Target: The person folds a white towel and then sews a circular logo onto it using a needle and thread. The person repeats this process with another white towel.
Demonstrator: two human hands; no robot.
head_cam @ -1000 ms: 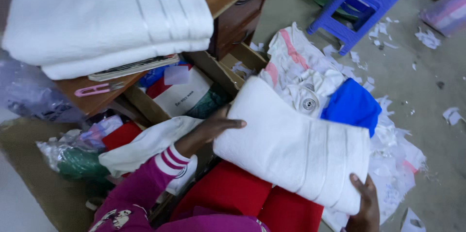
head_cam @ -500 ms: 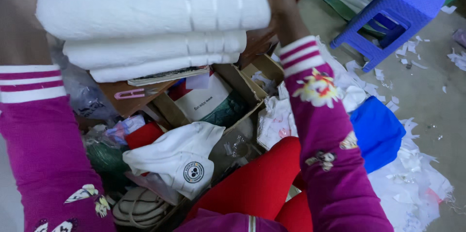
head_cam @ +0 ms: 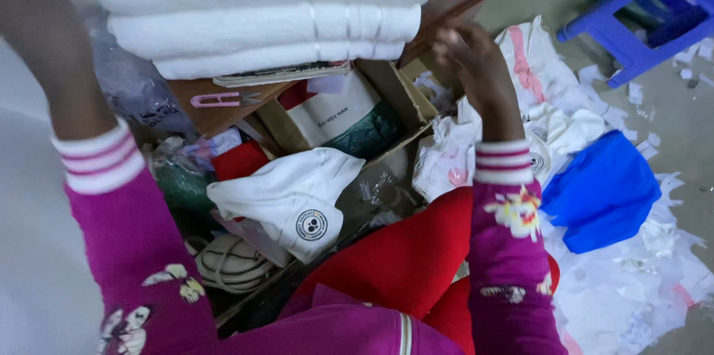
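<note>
head view, looking down. a stack of three folded white towels (head_cam: 253,9) lies on a wooden surface (head_cam: 223,106), filling the top of the frame. the left hand (head_cam: 41,20) is raised at the left end of the stack, against or just beside it; its fingers are blurred and partly cut off by the frame edge, so whether they are released or clenched cannot be told. the right hand (head_cam: 476,72) hangs just below the right end of the stack, beside the dark wooden edge of the surface; its fingers (head_cam: 450,39) are loosely curled, apart from the towels and grasping nothing. both arms wear magenta sleeves with striped cuffs.

under the stack, a flat booklet (head_cam: 286,75) sticks out, and a small pink clipper (head_cam: 219,99) rests on the surface near its front edge.

below the surface stands an open cardboard box (head_cam: 413,98). in it lie a white packet (head_cam: 331,113) over a dark green item (head_cam: 364,136). just in front of the box lie a white cloth with a round badge (head_cam: 294,195), a coil of pale cord (head_cam: 230,262) and crumpled clear plastic (head_cam: 375,191).

red cloth (head_cam: 401,258) covers the lap. to the right, on the floor (head_cam: 669,110), lie white garments (head_cam: 543,87), a blue cloth (head_cam: 602,191) and scraps of white paper (head_cam: 632,288). a blue plastic stool (head_cam: 647,13) stands at the upper right.
</note>
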